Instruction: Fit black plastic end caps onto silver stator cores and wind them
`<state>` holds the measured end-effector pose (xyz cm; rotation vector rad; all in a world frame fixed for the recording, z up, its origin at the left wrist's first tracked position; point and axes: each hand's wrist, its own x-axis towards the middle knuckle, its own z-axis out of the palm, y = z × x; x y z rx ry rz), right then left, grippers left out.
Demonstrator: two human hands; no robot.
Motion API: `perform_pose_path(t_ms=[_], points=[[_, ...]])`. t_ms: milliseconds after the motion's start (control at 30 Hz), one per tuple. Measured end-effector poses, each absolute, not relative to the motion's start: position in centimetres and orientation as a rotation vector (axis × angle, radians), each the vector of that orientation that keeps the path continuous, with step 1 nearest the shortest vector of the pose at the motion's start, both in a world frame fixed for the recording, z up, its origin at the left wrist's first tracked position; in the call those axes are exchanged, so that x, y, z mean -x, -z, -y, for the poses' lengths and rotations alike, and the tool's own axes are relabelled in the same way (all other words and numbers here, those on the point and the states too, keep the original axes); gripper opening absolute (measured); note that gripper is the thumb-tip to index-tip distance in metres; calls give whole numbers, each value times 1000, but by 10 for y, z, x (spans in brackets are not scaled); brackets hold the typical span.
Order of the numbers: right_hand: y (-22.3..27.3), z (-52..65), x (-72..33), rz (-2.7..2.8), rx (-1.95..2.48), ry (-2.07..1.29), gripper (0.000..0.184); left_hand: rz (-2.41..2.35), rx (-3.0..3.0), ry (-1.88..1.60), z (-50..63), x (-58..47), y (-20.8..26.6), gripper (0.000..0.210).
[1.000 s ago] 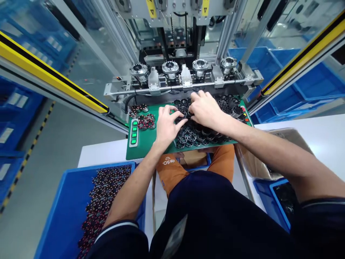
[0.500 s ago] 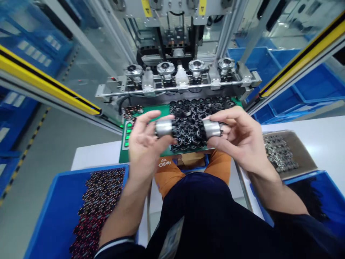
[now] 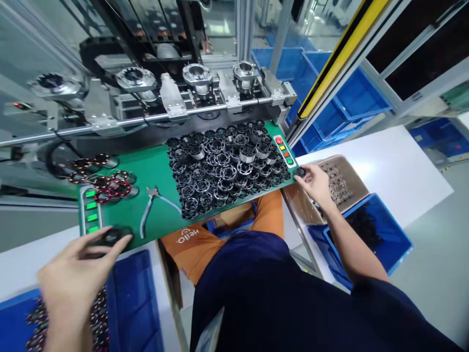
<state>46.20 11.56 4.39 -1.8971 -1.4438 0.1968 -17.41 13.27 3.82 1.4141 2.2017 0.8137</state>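
Far left, the tub [image 3: 12, 320] sits below the left wrist, with wound coils [image 3: 99, 313] in it. Left hand [image 3: 75, 274] is blurred; thumb and fingertips pinch a black core [image 3: 113, 235] over the board's [image 3: 146, 164] near left corner. Cannot tell whether core and board touch. Just past those fingertips: a strip of lit green buttons [image 3: 91, 211]. Farther beyond, copper and red windings [image 3: 115, 188] cluster on the board. Right of the left hand lie pliers [image 3: 154, 191], handles parted, one reaching the pile's edge. The pile [image 3: 223, 171] of dark cores fills the board between the hands, nearer the right; a few silver-sided ones sit on top. Beyond it stands a row of metal fixtures [image 3: 197, 76]. Just past the right fingertips, a red button [image 3: 279, 140]. Right hand [image 3: 317, 185] pinches a second core [image 3: 300, 172] at the board's near right corner. Beside that hand, the carton [image 3: 357, 188] holds small metal parts. Right of the forearm, the bin [image 3: 394, 234] holds black pieces.
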Motion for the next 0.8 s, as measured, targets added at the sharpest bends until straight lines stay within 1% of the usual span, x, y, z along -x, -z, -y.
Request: perform_pose_path(t_ms=[67,200,300,367,500,567,667,700,800], points=[[-33,-117,-466,1448,1924,-233,53,-2219,-1273,-781,-133,166,-43,69],[-30,-118,-473,1449,1934,-236,58,-2187,-1326,-893,-130,162,-58,53],[-31,-122,-474,1483,1941,-262,52,-2054,-1391,-823,-129,166,-56,46],[-34,-124,-473,1488,1943,-246,48,-2017,-1416,-847,-129,170,-51,48],[-49,-122,-472,1455,1916,-164,50,-1998,-1421,-1057,-132,180,-51,65],[-60,-120,-470,1482,1887,-141,55,-2008,-1474,-1078,-133,183,-60,62],[-72,-116,-467,1506,1858,-118,61,-2061,-1561,-1046,-134,182,-75,45],[-75,-115,-467,1495,1855,-113,63,-2058,-1521,-1099,-133,181,-78,46],[-71,-113,-466,1443,1859,-89,63,-2003,-1312,-1253,-132,172,-78,59]])
